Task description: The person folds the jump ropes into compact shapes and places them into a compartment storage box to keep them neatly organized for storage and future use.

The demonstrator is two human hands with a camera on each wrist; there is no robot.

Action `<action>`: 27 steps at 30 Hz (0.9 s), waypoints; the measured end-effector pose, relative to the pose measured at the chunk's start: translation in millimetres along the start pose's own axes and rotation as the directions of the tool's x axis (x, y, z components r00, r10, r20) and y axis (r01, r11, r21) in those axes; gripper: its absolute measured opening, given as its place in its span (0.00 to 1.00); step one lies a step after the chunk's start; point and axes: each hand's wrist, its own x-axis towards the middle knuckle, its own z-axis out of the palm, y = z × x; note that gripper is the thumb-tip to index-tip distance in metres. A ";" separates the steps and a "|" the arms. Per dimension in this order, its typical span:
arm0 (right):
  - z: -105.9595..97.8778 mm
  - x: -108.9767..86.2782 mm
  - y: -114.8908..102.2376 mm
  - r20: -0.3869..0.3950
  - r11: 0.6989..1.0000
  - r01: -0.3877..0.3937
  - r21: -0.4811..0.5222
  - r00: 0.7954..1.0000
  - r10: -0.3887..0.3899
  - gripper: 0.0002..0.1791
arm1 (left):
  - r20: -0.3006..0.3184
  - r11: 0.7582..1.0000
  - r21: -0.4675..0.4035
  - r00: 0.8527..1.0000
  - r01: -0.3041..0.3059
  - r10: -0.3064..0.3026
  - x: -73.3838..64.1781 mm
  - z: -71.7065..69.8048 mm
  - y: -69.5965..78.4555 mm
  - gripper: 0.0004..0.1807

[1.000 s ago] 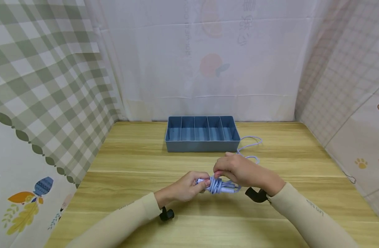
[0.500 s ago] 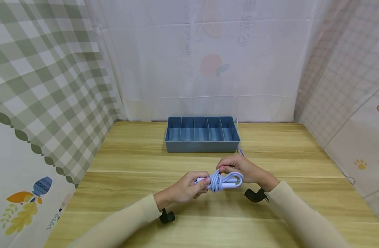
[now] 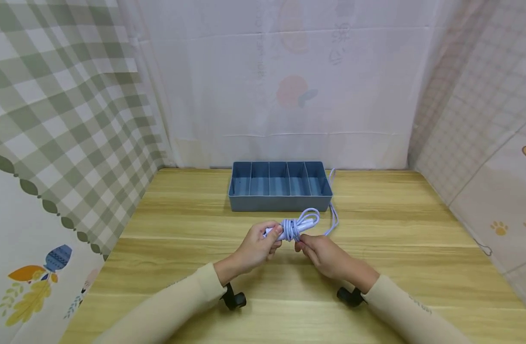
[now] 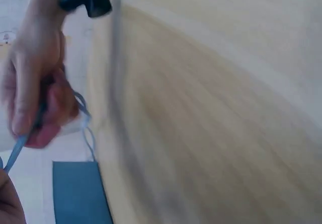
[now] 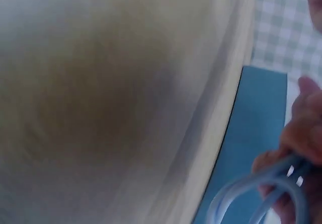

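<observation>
Lavender cable, slim, looped, wrapped mid-bundle; left grip clasping end, right grip pinching strand.

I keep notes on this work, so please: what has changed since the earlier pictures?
The left hand moved the lavender cable bundle forward, toward the five-compartment blue box; the right hand went from the bundle's far side to its near side. The left hand's grip and the box stayed.

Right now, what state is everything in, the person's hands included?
Blue box: upright, open-topped, on the table
Purple cable: partly wound up, loose length trailing by the box's right end
Left hand: gripping the wound cable's left end
Right hand: pinching the cable beside its wraps
Back cloth: hanging, creased
Checked cloth: hanging
</observation>
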 end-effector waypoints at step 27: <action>-4.8 -14.6 -57.6 0.024 0.956 0.139 -0.260 0.990 -0.138 0.15 | -0.178 0.836 0.545 0.983 0.067 0.038 11.5 -12.5 -17.4 0.15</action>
